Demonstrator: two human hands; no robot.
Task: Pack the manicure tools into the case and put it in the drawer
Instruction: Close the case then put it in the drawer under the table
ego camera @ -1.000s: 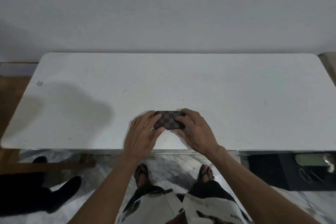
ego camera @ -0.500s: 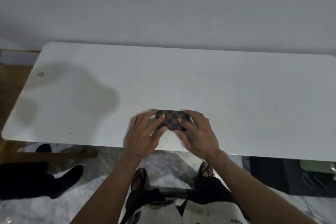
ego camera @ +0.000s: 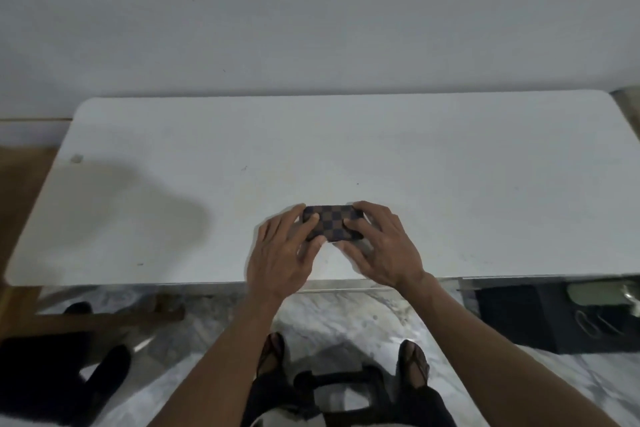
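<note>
Near the front edge of the table (ego camera: 450,166), about midway along it, the case (ego camera: 333,224) lies flat and looks closed, its checkered top facing up. Both hands flank it: the left hand (ego camera: 282,253) has its fingers curled over the case's left end with the thumb at the near side, and the right hand (ego camera: 381,246) mirrors this on the right end, so the 2 hands hold the case between them. No loose tools show on the table, so packing seems done, though whether the case is fastened cannot be told. The open drawer (ego camera: 554,315) sits below the front right corner. The likely risk lies in the carry: if the clasp is not fully shut, lifting it could spill tools onto the floor.
</note>
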